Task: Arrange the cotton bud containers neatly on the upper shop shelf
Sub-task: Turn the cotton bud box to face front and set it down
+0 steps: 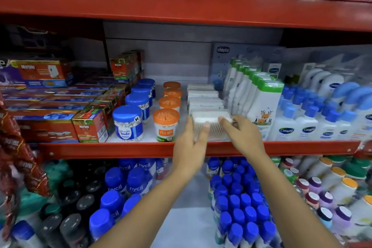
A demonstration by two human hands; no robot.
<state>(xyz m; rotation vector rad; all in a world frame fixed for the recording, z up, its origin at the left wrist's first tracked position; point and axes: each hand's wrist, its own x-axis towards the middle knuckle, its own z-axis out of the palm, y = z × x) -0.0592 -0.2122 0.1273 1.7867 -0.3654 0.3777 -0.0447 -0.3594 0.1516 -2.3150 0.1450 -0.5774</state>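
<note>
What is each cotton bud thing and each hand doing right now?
Clear rectangular box: at the shelf's front edge, held between both hands.
Left hand: gripping the box's left side.
Right hand: gripping its right side.
Orange-lidded jars: upright, lids on, in a row.
Blue-lidded jars: upright, lids on, in a row.

Both bare forearms come up from the near edge and angle inward toward the middle. Left hand [190, 141] is palm-in, fingers pointing up and away, thumb tip pressed forward. Right hand [242, 135] sits just right of it, fingers curled in a pinch, thumb pointing left.
</note>
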